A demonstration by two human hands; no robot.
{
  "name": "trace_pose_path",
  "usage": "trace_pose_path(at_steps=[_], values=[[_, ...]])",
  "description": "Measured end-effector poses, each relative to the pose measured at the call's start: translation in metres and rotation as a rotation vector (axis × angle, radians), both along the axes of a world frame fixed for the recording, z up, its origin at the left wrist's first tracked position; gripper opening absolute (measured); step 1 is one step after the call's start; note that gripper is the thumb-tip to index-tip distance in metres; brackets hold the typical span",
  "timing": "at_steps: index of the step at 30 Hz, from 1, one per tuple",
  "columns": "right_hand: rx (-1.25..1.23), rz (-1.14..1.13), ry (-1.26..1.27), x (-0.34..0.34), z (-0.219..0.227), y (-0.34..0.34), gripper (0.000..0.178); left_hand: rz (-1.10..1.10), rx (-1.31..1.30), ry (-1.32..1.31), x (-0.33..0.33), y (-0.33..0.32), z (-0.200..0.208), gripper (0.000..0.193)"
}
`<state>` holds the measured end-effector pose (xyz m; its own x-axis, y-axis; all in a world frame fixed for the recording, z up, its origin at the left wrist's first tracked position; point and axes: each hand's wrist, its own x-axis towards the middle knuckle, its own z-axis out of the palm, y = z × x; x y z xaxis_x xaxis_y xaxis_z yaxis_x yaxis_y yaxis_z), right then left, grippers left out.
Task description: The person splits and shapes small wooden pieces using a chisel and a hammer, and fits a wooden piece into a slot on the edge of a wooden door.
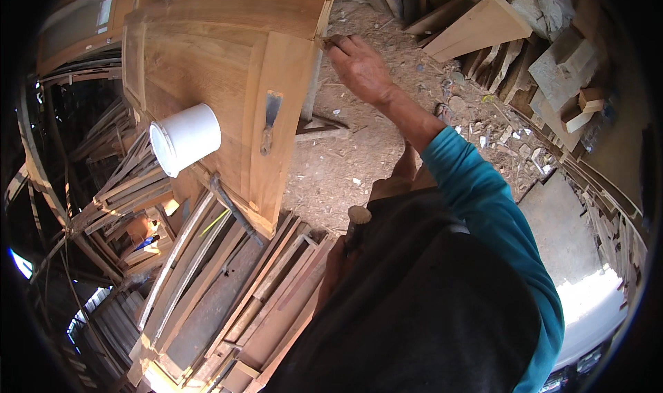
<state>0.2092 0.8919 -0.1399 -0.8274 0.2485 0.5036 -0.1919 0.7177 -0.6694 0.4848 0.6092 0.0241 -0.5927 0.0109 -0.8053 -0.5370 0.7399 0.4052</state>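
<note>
A brown wooden panelled door (200, 54) lies raised in front of me, on the left. At its far right corner is my right hand (359, 67), fingers curled by the edge; whatever they pinch is too small to name. Low beside my body, my left hand (334, 267) is closed around a dark-handled tool with a round tan end (358, 215); my dark clothing partly covers it. On the door stands a white lidded bucket (186, 139). Near the door's right side lies a flat grey piece with a narrow brownish end (271, 113), resembling a scraper.
A dark bar (235, 208) crosses the door's near edge. Long boards (228, 303) are stacked below it, with more timber (117, 165) at left. Offcuts (483, 37) lean at the far right. Shavings and debris litter the ground (324, 179).
</note>
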Motion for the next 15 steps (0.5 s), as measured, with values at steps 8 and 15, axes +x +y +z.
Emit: trace_pose_path(at_steps=[8,15], values=[[0.179,0.093,-0.078,0.001,0.03,0.01,0.025,-0.103,-0.049,0.0,-0.01,0.012,0.0,0.026],[0.08,0.068,-0.194,0.021,0.034,0.028,0.019,-0.245,-0.184,0.069,-0.029,0.013,-0.022,0.034]])
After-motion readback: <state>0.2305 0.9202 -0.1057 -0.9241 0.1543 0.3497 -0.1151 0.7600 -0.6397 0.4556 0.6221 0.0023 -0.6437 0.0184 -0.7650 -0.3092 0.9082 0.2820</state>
